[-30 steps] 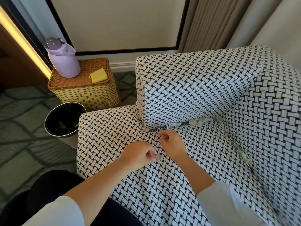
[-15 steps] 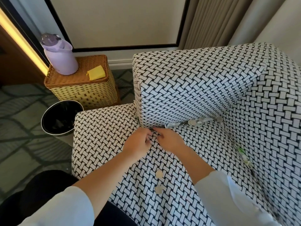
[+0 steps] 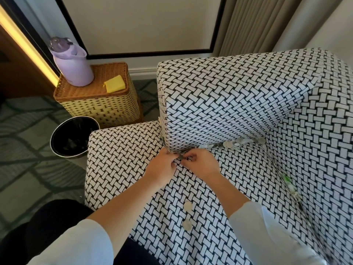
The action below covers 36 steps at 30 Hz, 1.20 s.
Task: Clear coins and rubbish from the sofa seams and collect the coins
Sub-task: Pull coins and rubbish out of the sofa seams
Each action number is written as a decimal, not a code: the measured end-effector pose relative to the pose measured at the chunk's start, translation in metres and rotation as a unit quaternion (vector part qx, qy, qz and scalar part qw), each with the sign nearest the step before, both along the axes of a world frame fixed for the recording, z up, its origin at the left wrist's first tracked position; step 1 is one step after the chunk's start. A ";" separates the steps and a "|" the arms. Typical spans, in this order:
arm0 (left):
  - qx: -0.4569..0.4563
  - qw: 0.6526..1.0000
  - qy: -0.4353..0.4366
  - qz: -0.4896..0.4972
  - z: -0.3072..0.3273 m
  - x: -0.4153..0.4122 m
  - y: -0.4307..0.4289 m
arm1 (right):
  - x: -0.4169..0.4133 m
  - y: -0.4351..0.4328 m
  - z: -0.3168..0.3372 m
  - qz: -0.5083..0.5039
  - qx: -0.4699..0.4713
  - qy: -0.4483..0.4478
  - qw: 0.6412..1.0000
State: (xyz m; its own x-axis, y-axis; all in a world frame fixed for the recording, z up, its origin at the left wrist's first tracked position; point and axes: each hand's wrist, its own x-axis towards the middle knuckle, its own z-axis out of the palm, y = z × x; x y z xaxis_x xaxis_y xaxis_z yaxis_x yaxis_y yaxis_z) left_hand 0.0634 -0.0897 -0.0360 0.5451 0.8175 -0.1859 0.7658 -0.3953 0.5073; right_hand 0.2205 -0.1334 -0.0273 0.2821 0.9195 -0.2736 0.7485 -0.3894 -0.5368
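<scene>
**Hands Met at the Armrest Seam, Coins Lay Further Along to the Right**

The left hand [image 3: 162, 166] and right hand [image 3: 201, 165] were brought together, fingertips meeting with fingers curled at the near end of the seam [image 3: 193, 149] under the armrest [image 3: 219, 104]. Whether anything was pinched there could not be told.

The seam ran away from the hands, rightward and back toward the corner. A cluster of coins [image 3: 232, 144] was wedged in it, on the right hand's side and nearer that hand. From the corner a second seam ran back toward the person, with green-and-white rubbish [image 3: 288, 179] lodged in it, also to the right.

Two loose coins [image 3: 188, 206] had been laid on the seat [image 3: 122, 150], between the forearms.

A black bin [image 3: 57, 133] stood on the floor left of the seat, nearer the left hand; its contents could not be made out. Behind it a wicker basket [image 3: 99, 108] was seen, closed, with a purple jug [image 3: 72, 66] and a yellow item [image 3: 115, 86] on its lid.
</scene>
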 end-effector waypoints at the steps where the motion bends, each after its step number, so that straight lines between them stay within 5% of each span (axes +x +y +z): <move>1: 0.004 1.000 -0.011 -0.003 0.000 -0.003 -0.002 | -0.001 0.000 -0.001 -0.001 0.004 -0.011 1.000; 5: 0.050 0.998 -0.012 -0.045 0.002 -0.013 -0.012 | -0.001 -0.002 -0.002 0.031 0.015 -0.024 0.999; 11: 0.091 0.987 -0.015 -0.133 0.004 -0.022 -0.019 | 0.008 -0.012 0.003 0.042 -0.011 0.081 0.996; 15: 0.054 0.986 -0.038 -0.152 0.008 -0.024 -0.025 | 0.008 -0.023 0.020 0.113 -0.182 0.087 0.973; 20: 0.074 0.971 -0.026 -0.225 0.012 -0.020 -0.031 | 0.011 -0.029 0.044 0.238 -0.396 0.110 0.880; 23: 0.063 0.974 -0.035 -0.213 0.016 -0.017 -0.035 | 0.014 -0.030 0.044 0.186 -0.350 0.135 0.908; 27: 0.003 0.983 -0.046 -0.180 0.018 -0.011 -0.038 | 0.024 -0.031 0.031 0.024 -0.140 0.212 0.967; 31: -0.001 0.991 -0.064 -0.115 0.018 0.002 -0.028 | 0.029 -0.025 0.012 -0.045 0.011 0.096 0.994; 36: 0.010 1.000 -0.019 -0.020 0.018 0.025 -0.015 | 0.030 -0.014 -0.001 -0.127 0.034 0.072 0.989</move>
